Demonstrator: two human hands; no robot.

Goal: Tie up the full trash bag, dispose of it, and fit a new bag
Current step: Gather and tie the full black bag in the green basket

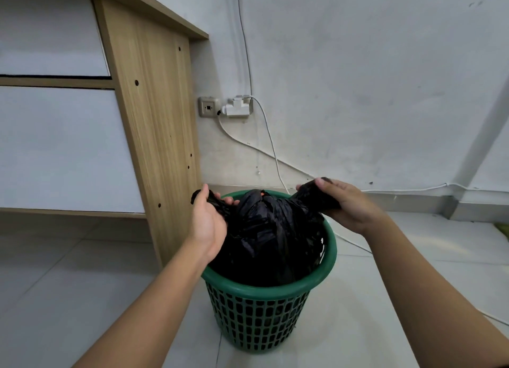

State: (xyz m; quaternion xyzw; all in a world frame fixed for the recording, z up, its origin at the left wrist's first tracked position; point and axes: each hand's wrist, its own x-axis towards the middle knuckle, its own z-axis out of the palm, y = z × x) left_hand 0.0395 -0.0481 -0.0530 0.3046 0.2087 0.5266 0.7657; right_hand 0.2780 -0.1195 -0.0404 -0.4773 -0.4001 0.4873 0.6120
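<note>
A full black trash bag point(264, 235) bulges out of a green perforated plastic bin point(259, 318) standing on the tiled floor. My left hand point(206, 221) is closed around a twisted end of the bag at the bin's left rim. My right hand point(347, 205) grips the other gathered end above the right rim. The two ends are pulled apart, out to either side. A small gap shows at the top middle of the bag.
A wooden desk side panel point(157, 125) stands close to the bin's left. A wall socket with a white adapter point(237, 107) sits behind, and white cables point(275, 158) run down the wall and along the floor past the bin's right.
</note>
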